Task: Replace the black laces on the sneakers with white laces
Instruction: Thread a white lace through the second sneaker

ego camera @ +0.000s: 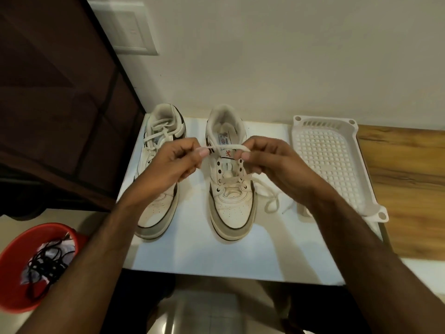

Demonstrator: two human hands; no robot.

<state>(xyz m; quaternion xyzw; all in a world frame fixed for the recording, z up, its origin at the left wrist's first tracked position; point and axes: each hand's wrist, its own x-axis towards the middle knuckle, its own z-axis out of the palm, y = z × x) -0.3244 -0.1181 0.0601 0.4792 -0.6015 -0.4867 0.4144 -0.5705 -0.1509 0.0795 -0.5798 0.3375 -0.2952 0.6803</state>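
White lace [227,147] pinched between both hands' grips above sneaker [230,189].

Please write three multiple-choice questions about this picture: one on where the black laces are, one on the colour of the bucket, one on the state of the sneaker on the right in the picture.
1. Where do the black laces lie?
A. in the white basket
B. in the red bucket
C. on the white board

2. What colour is the bucket on the floor?
A. red
B. blue
C. white

3. How is the right sneaker laced?
A. fully, in black
B. not at all
C. partly, in white

Answers:
1. B: the dark cords sit inside the bucket at lower left.
2. A: its rim and wall are red.
3. C: the white lace crosses only the lower eyelets, upper ones are bare, and the left hand and right hand pinch it between them.
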